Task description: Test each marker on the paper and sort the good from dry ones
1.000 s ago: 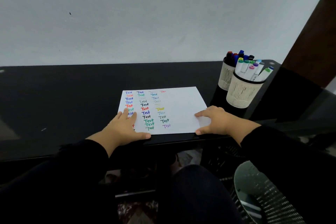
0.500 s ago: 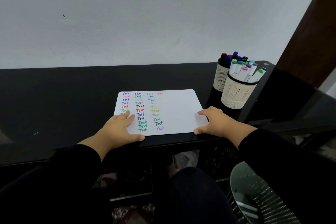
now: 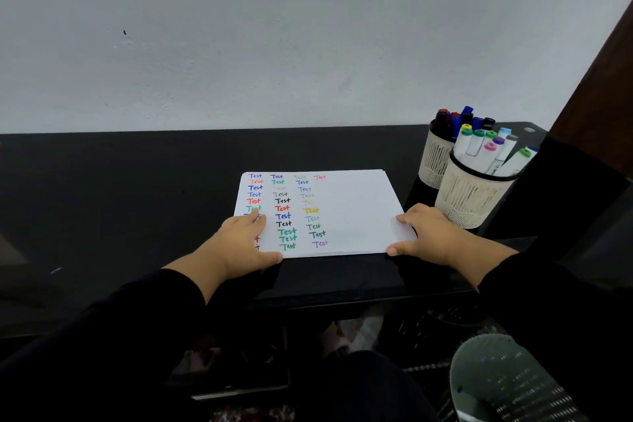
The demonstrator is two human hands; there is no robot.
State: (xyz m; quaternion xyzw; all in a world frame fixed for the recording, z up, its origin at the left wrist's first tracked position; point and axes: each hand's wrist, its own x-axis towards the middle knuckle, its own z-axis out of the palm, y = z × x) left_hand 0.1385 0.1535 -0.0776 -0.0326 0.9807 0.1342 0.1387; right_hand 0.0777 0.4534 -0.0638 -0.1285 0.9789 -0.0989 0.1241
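We see one sheet of paper (image 3: 356, 212) lying flat on the black desk (image 3: 137, 202), near its front edge. It carries four columns of the word "Test" in many colours: the first column is partly hidden under a hand, the second has eleven words, the third about eleven with one too faint to be sure of, and the fourth a single red word. Some words are bold, some pale and thin. Our left hand (image 3: 245, 238) lies flat and spread on the paper's near left corner, fingers (image 3: 257, 216) over the first column, holding nothing. Our right hand (image 3: 423, 233) rests on the near right corner, fingers loosely curled on the sheet and thumb along its front edge, also holding nothing. To the right of the paper stand two pale slotted cups, touching or nearly so. The near cup (image 3: 474, 197) holds about nine white-barrelled markers (image 3: 479, 151) with coloured caps. The far cup (image 3: 436, 158) holds about six dark markers (image 3: 460, 118) with red, blue and black caps; we cannot count them exactly. Both cups stand upright, and every marker is in a cup. Both sleeves (image 3: 120, 329) are black.
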